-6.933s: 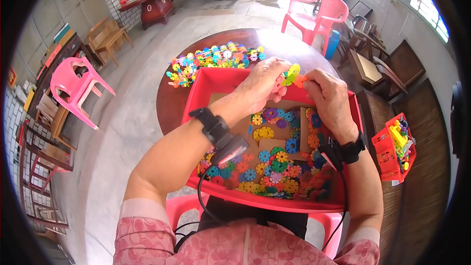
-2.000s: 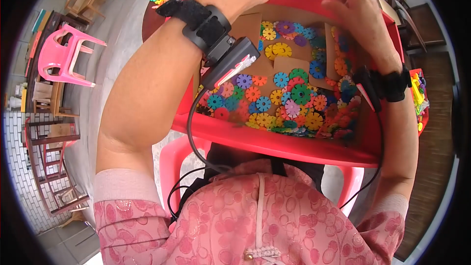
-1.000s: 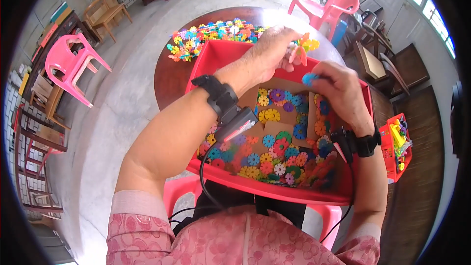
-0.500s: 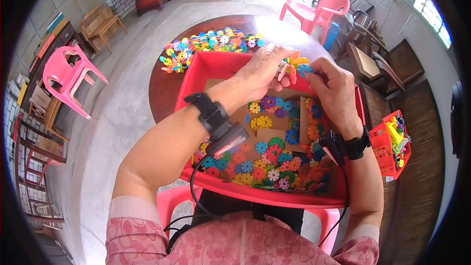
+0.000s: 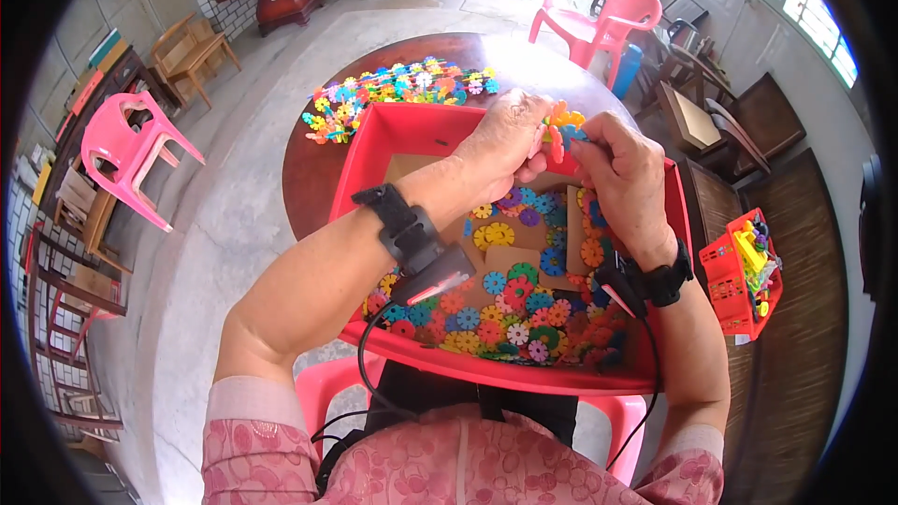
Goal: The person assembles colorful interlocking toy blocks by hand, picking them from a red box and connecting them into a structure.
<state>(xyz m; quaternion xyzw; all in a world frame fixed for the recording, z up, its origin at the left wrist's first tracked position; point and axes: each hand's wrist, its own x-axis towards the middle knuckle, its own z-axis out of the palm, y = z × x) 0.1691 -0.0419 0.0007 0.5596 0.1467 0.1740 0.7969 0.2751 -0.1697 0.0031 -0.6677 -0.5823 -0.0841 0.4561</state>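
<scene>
Over the far part of a red plastic tub (image 5: pixel 369 164) both hands meet at a small cluster of interlocking flower discs (image 5: pixel 559 118), with orange, yellow and pink pieces showing. My left hand (image 5: pixel 510 140) is closed around the cluster from the left, partly hiding it. A blue flower disc (image 5: pixel 573 135) is pinched by my right hand (image 5: pixel 625 168) against the cluster's right side; whether it is slotted in cannot be made out. Below them, loose flower discs (image 5: pixel 519 295) of many colours lie in the tub among cardboard dividers (image 5: pixel 513 260).
Joined flower discs (image 5: pixel 402 84) form a wide piece on the round brown table (image 5: pixel 309 178) behind the tub. At right stands a red basket (image 5: pixel 730 281) of small toys. Pink plastic chairs (image 5: pixel 131 150) stand left and far right. Cables hang from both wrist devices.
My right hand has shifted slightly left, and the blue disc now sits closer against the cluster. My left hand still grips the cluster, turned a little.
</scene>
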